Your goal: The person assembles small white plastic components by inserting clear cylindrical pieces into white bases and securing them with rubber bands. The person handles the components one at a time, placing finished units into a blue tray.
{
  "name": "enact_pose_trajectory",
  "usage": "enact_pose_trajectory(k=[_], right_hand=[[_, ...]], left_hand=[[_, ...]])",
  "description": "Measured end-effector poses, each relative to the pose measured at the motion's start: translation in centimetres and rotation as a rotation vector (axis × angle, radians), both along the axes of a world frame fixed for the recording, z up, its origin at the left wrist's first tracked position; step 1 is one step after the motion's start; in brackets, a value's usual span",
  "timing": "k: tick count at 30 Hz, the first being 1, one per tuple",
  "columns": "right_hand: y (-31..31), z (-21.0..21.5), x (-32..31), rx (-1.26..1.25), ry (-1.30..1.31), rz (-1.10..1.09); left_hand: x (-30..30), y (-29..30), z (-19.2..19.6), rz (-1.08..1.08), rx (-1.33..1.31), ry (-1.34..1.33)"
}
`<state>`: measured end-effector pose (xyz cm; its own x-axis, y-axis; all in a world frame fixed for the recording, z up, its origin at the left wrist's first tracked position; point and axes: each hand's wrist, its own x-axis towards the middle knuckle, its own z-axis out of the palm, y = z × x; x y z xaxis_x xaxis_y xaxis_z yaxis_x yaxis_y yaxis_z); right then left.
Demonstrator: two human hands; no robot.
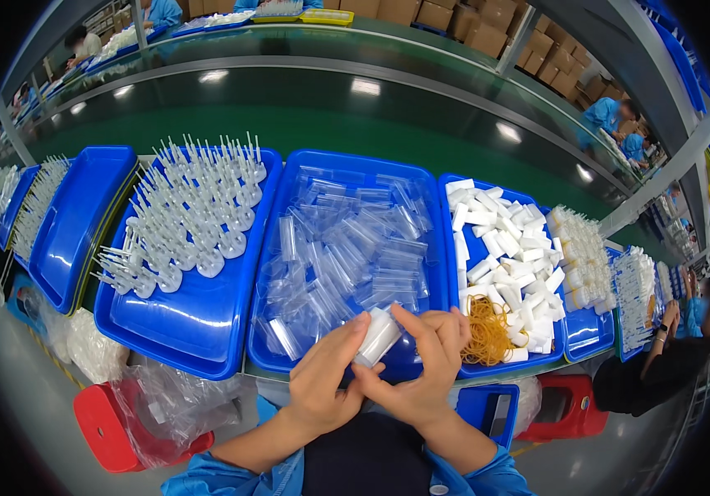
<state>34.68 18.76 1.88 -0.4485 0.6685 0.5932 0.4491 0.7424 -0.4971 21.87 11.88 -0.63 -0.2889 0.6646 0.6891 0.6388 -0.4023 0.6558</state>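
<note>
A short white cylinder [378,335], with a shiny clear layer that looks like a plastic sleeve, is held between my two hands above the near edge of the middle blue tray [257,341]. My left hand [323,376] is closed on its left side, thumb and fingers bent around it. On the other side, my right hand [423,364] pinches it, index finger at the upper end and thumb below. Clear plastic sleeves [346,248] lie loosely heaped in that tray. White cylinders [504,240] fill much of the blue tray to the right, with yellow rubber bands [485,332] at its near corner.
White stemmed plastic parts [198,207] stand in rows in the left blue tray [177,335]. Stacked blue trays [82,219] sit farther left. Beyond runs a green conveyor belt [305,107]. Red stools [107,426] are below the bench. A person in black [661,368] works at the right.
</note>
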Motion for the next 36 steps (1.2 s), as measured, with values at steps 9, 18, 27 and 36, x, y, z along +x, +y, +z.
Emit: enact_pose_trajectory(k=[9, 18, 27, 36], right_hand=[[5.2, -0.5, 0.2, 0.059, -0.326, 0.061], [4.9, 0.5, 0.7, 0.077, -0.468, 0.214], [5.0, 0.8, 3.6, -0.429, 0.263, 0.392], [4.1, 0.1, 5.1, -0.746, 0.636, 0.393]], left_hand=[[-4.7, -0.4, 0.2, 0.046, 0.034, -0.306], [-5.1, -0.8, 0.6, -0.285, 0.026, -0.6], [-3.6, -1.4, 1.3, -0.423, -0.124, -0.72], [-2.7, -1.2, 1.1, -0.478, -0.194, -0.706]])
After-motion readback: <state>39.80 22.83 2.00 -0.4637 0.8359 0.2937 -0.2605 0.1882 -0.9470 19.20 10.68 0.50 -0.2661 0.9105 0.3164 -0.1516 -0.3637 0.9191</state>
